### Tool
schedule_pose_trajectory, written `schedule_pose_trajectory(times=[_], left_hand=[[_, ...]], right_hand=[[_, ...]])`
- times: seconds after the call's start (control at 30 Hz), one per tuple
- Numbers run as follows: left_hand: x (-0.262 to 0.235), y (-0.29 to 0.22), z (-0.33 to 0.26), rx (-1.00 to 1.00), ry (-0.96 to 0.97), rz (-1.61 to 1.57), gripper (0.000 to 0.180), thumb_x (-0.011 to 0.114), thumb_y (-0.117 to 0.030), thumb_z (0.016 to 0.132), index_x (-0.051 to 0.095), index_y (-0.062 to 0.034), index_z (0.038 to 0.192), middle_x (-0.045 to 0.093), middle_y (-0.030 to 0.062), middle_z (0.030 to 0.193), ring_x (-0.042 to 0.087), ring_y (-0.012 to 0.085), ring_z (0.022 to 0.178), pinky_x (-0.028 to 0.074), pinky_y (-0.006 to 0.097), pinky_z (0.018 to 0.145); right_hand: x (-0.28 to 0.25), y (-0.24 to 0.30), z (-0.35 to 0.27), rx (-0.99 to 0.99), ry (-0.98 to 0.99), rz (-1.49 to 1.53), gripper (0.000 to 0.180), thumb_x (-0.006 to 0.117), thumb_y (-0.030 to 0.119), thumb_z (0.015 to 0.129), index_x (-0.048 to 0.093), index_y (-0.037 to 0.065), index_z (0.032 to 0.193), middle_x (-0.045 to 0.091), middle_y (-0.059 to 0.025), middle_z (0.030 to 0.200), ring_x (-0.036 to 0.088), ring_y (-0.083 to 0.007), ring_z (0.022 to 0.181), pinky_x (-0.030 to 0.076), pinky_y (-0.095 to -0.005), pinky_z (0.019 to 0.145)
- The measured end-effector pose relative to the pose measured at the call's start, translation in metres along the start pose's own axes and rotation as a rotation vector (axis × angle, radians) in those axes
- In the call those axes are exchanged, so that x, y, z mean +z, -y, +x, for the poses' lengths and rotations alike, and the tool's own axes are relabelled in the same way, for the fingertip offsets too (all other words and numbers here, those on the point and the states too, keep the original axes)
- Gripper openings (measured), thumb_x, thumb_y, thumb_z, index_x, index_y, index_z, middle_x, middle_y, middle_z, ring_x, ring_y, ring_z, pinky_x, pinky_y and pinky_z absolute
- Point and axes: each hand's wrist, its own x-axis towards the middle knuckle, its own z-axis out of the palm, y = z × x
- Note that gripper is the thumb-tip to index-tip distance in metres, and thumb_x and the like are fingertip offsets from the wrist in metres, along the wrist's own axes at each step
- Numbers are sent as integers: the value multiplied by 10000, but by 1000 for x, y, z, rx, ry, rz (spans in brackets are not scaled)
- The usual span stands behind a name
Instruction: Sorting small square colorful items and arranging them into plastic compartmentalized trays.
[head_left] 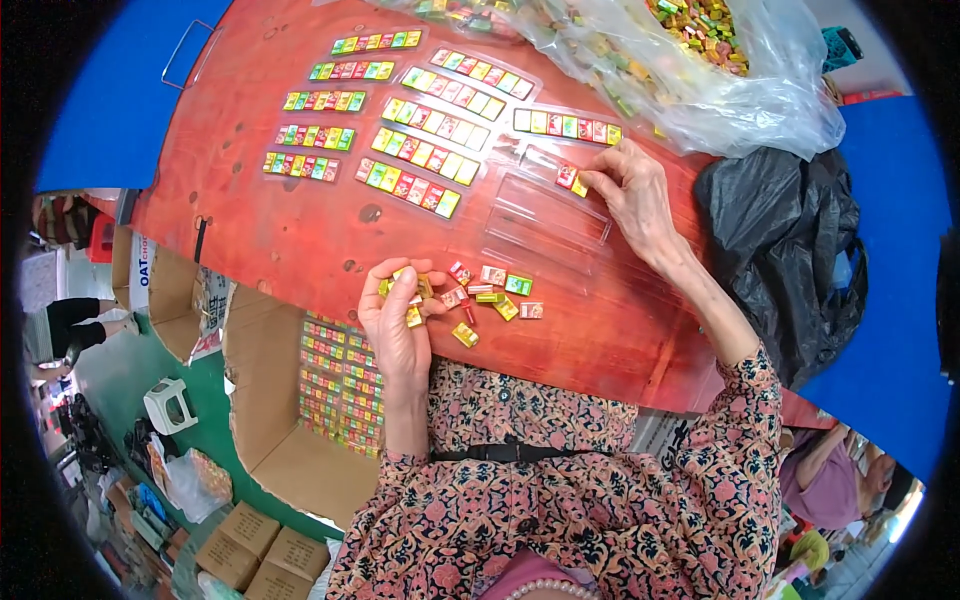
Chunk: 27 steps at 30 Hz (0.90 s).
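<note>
Pearls (548,584) hang before red tabletop (250,220) and green floor (215,400), both hands' (400,325) (645,200) fingers (622,168) gripping packets (579,188).

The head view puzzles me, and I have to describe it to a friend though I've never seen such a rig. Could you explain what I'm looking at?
There's no machine here: a person works with two bare hands. The one picture comes from a wide camera worn on their head, looking down, so straight edges bend near its rim. On the red table lie rows of small colourful blocks in clear trays, with some loose blocks nearer the person. A clear bag at the far side holds many more; a black bag sits to the right. The left hand holds several blocks. The right hand touches a block in a partly filled tray; whether it grips or presses, I can't tell.
</note>
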Motion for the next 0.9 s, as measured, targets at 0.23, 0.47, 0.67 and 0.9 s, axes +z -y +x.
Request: schedule_pose_trajectory(times=[0.23, 0.47, 0.67, 0.9], left_hand=[[-12, -11, 3, -114, 37, -82, 258, 465, -171, 936, 507, 17, 1109, 608, 189, 1011, 642, 233, 847, 565, 242, 557], [-1, -26, -1, -385, 205, -396, 419, 360, -244, 970, 390, 29, 1287, 518, 240, 1188, 578, 315, 1038, 589, 303, 655], [14, -27, -14, -311, 249, -148, 432, 471, -164, 911, 405, 78, 1263, 604, 168, 1010, 645, 243, 798, 565, 270, 520], [21, -21, -13, -322, 291, -54, 390, 477, -162, 925, 451, 82, 1228, 619, 174, 989, 652, 230, 755, 525, 226, 452]], right_hand=[[0, 21, -2, -75, -13, -98, 83, 645, 38, 766, 615, -2, 831, 553, -110, 756, 556, -226, 676, 424, -329, 598], [21, 97, -12, -349, 123, 207, 101, 649, 37, 768, 606, -2, 850, 541, -112, 762, 555, -242, 657, 440, -330, 570], [54, 123, -23, -374, 348, 214, 160, 613, 89, 790, 589, 18, 931, 483, -123, 786, 543, -293, 747, 466, -367, 642], [35, 115, -23, -232, 488, 491, 112, 583, 53, 833, 579, -23, 916, 524, -111, 754, 566, -192, 628, 451, -298, 538]])
